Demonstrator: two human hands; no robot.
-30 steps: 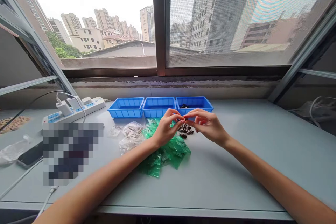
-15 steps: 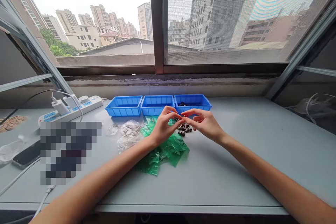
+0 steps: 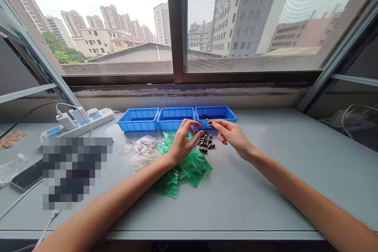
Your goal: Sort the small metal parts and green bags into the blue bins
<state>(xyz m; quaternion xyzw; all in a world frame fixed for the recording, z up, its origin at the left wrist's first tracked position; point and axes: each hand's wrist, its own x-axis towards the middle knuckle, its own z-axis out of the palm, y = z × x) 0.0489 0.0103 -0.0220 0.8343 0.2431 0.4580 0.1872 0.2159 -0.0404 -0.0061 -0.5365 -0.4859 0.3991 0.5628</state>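
Note:
My left hand [image 3: 185,141] is over the green plastic bags [image 3: 193,167], thumb and fingers apart with nothing between them. To its right, my right hand [image 3: 232,136] pinches a small dark bolt-like piece [image 3: 210,123] between thumb and forefinger, in front of the right blue bin. The piece is too small to make out fully. Below and between the hands lies a loose pile of dark bolt-like pieces [image 3: 206,141]. The right blue bin [image 3: 226,115] holds a few similar dark pieces.
Two more blue bins, the middle one [image 3: 176,125] and the left one [image 3: 137,126], stand in the row. Clear plastic bags [image 3: 145,149] lie left of the green ones. A power strip [image 3: 102,117], a phone [image 3: 26,177] and cables are at the left. A window frame [image 3: 177,27] rises behind.
My hands were touching at the fingertips and have moved apart. The left fingers have opened; the right hand has kept a pinch, with a small dark piece now showing in it.

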